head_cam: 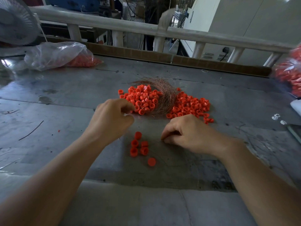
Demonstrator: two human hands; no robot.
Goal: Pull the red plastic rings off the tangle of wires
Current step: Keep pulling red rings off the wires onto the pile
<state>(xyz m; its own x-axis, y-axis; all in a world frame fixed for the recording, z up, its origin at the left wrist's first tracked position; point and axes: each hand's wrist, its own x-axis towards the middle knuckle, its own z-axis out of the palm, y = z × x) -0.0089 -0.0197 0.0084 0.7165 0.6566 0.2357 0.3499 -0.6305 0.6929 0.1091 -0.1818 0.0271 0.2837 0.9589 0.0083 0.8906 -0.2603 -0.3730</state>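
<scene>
A tangle of thin copper wires [164, 92] lies mid-table, with heaps of red plastic rings [143, 100] on its left and more red rings [190, 106] on its right. My left hand [112, 118] is at the near edge of the left heap, thumb and fingers pinched together; what they hold is hidden. My right hand [189, 132] rests on the table below the right heap, fingers curled and pinched at the tips, possibly on a thin wire. Several loose red rings [138, 147] lie between and just below my hands.
The grey metal table [65, 95] is scratched and stained. A clear plastic bag of red rings [57, 56] lies at the back left, another bag [291, 74] at the right edge. A fan [14, 22] stands far left. A white railing [114, 26] runs behind.
</scene>
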